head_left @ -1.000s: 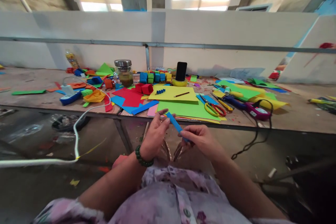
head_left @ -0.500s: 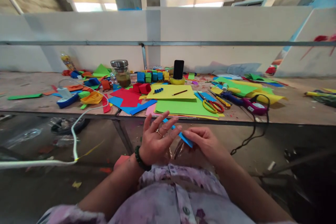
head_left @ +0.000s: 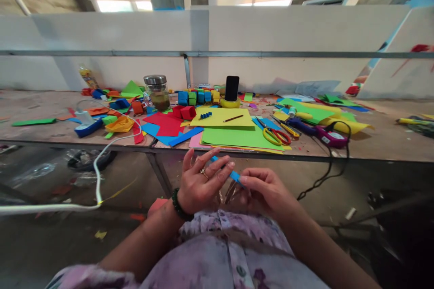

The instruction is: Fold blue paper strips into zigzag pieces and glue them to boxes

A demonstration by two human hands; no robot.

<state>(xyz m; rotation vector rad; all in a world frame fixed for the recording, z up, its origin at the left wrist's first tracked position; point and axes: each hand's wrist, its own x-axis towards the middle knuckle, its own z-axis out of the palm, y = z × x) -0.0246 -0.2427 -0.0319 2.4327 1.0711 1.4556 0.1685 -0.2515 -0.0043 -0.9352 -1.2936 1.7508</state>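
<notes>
A narrow blue paper strip [head_left: 234, 176] slants between my hands, in front of the table edge. My right hand [head_left: 267, 189] pinches its lower right end between thumb and fingers. My left hand [head_left: 205, 180], with a ring and a dark bead bracelet, has its fingers spread, touching or just over the strip's upper part. Beyond them a yellow sheet [head_left: 217, 121] lies partly over green sheets [head_left: 233, 137]; on the yellow one are a pencil [head_left: 233, 118] and a small folded blue piece [head_left: 205, 115]. Another blue strip [head_left: 186, 137] lies left of the green sheets.
Scissors [head_left: 271, 135] and a purple glue gun [head_left: 330, 137] with a hanging cord lie right. A glass jar [head_left: 158, 92], red paper [head_left: 162, 124], paper cubes [head_left: 183, 98] and a phone [head_left: 232, 88] stand or lie behind. A white cable [head_left: 99, 180] hangs at left.
My right hand's fingers have closed further over the end of the blue strip, and less of the strip shows. My left hand has shifted very slightly, its fingers still spread.
</notes>
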